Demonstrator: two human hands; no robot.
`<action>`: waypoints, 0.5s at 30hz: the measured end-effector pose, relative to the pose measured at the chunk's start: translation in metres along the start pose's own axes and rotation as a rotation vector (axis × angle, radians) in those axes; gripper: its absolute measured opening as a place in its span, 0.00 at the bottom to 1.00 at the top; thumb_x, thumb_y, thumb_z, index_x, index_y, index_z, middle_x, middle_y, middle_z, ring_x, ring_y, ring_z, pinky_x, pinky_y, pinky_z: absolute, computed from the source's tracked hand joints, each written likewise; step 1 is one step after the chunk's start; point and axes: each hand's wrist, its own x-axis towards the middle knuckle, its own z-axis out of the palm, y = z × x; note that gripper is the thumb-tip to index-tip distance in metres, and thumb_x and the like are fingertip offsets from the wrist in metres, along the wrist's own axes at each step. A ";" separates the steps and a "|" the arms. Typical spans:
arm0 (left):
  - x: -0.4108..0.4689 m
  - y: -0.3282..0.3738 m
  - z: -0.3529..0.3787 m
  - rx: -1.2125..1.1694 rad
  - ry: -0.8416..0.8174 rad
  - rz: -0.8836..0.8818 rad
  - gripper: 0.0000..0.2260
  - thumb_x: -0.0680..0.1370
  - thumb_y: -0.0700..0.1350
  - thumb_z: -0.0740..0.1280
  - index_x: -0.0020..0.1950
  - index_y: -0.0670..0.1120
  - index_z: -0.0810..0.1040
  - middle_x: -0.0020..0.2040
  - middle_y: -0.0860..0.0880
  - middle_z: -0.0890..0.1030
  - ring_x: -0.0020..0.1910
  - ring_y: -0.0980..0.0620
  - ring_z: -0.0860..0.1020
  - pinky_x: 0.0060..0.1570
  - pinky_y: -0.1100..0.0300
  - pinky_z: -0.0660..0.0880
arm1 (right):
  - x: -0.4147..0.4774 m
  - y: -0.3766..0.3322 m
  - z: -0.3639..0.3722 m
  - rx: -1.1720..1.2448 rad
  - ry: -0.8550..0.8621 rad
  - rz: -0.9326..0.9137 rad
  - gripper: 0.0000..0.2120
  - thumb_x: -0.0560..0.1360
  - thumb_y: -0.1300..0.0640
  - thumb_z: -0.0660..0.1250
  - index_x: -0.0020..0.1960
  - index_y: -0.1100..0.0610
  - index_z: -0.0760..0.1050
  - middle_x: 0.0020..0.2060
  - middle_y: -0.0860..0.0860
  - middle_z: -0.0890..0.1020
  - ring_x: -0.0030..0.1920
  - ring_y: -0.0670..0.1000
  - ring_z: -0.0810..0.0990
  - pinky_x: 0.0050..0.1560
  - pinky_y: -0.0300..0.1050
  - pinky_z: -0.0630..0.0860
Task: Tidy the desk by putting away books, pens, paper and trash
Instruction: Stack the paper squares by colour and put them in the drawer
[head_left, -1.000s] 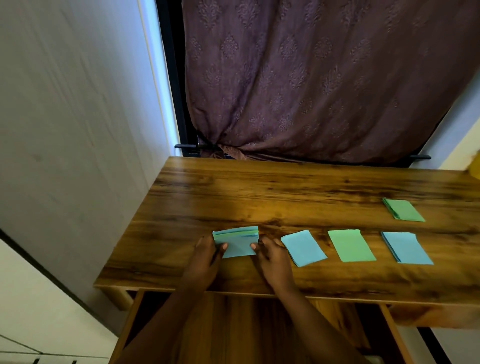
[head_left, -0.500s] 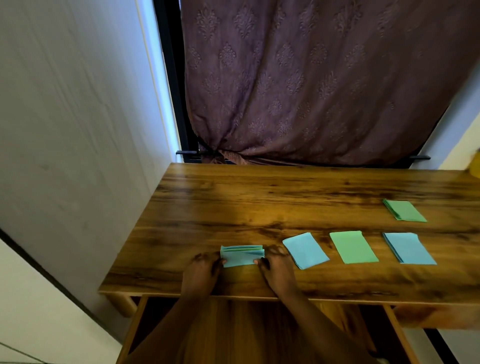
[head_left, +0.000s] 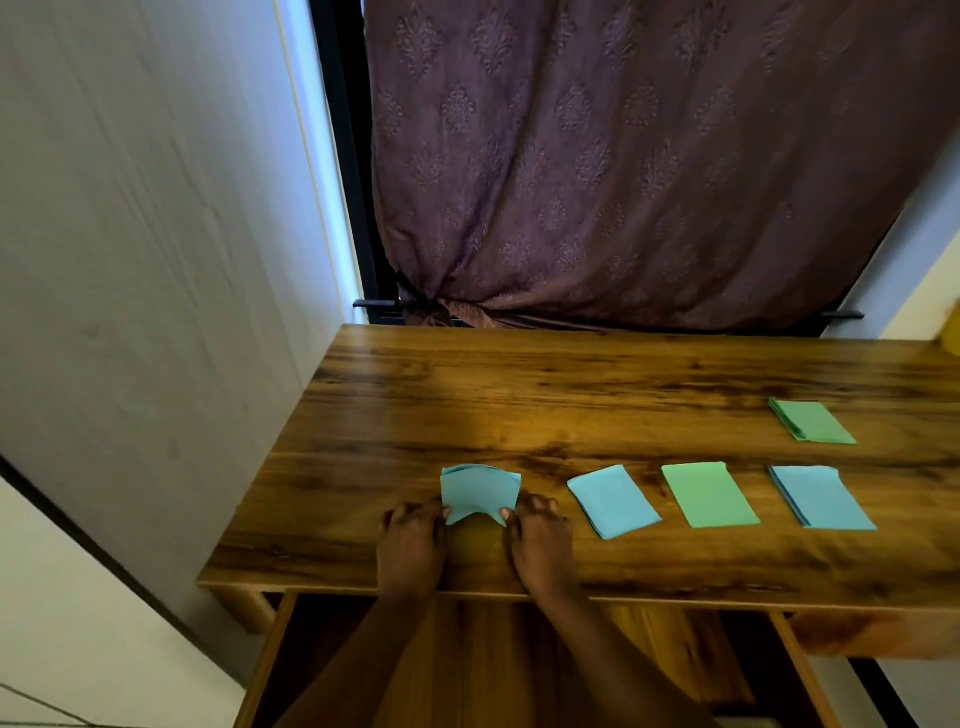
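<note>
Change: blue paper stack (head_left: 480, 491) now bows up between the fingertips — left hand (head_left: 410, 545) and right hand (head_left: 540, 540) each pinch a near corner. Looks drawer-bound; drawer (head_left: 493, 649) sits open behind the fingers.

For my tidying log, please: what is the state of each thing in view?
left blue papers: bent, pinched by both hands
left hand: pinching its left corner
right hand: pinching its right corner
second blue paper: flat on desk
near green paper: flat
right blue stack: flat
far green stack: flat
drawer: open
</note>
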 end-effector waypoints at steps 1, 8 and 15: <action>-0.001 0.000 0.002 -0.003 -0.012 -0.013 0.14 0.82 0.48 0.56 0.64 0.49 0.75 0.57 0.47 0.80 0.61 0.48 0.71 0.63 0.54 0.64 | -0.001 -0.001 0.002 -0.024 -0.008 -0.005 0.17 0.81 0.50 0.53 0.65 0.53 0.72 0.62 0.49 0.74 0.64 0.50 0.67 0.61 0.45 0.65; 0.006 -0.009 -0.006 -0.021 0.132 0.128 0.11 0.81 0.47 0.60 0.59 0.50 0.79 0.55 0.51 0.80 0.54 0.50 0.73 0.53 0.55 0.67 | 0.008 0.007 -0.013 0.116 0.140 -0.033 0.14 0.78 0.48 0.61 0.58 0.54 0.78 0.54 0.51 0.80 0.59 0.52 0.74 0.56 0.46 0.70; 0.005 -0.014 -0.006 0.065 0.061 0.141 0.11 0.80 0.45 0.61 0.58 0.48 0.80 0.55 0.50 0.81 0.56 0.47 0.73 0.58 0.52 0.65 | 0.008 0.009 -0.009 -0.015 0.067 -0.073 0.15 0.78 0.45 0.60 0.58 0.52 0.78 0.53 0.50 0.81 0.58 0.51 0.73 0.56 0.46 0.68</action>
